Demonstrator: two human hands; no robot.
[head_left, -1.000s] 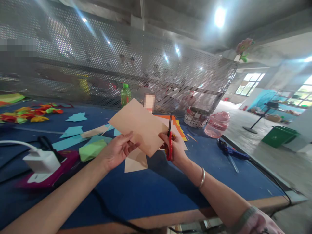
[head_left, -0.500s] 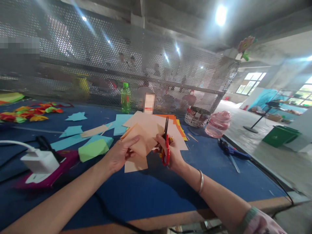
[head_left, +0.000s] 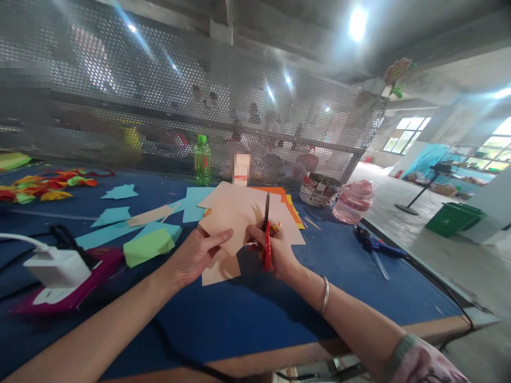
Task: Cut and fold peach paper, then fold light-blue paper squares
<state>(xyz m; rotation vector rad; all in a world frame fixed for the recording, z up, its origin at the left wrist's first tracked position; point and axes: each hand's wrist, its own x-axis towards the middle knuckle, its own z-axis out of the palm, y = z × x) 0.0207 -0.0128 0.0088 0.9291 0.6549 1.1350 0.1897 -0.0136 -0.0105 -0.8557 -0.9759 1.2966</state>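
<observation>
My left hand point(head_left: 194, 256) pinches a peach sheet of paper point(head_left: 236, 231) between thumb and fingers. In my right hand point(head_left: 282, 251) is a pair of scissors point(head_left: 268, 250) with red handles, its dark blades pointing up and away from me. My right thumb and fingertips are at the right side of the held paper; whether they grip it is hard to tell. Beneath, a smaller peach piece point(head_left: 221, 270) lies on the blue table. Behind my hands are more peach sheets point(head_left: 294, 232), with orange paper point(head_left: 275, 190) and yellow paper point(head_left: 293, 204) showing at their edge.
Blue scraps point(head_left: 115, 215) and a green piece point(head_left: 147, 247) lie left, near a purple power strip point(head_left: 106, 271) with a white charger point(head_left: 59, 266). A green bottle point(head_left: 203, 162), a woven basket point(head_left: 318, 190), a pink jug point(head_left: 353, 202) and a glue gun point(head_left: 379, 246) stand or lie around.
The held paper has turned and flattened, its face now spread more toward me. The scissors stay in my right hand, blades slightly more upright. The view has shifted slightly.
</observation>
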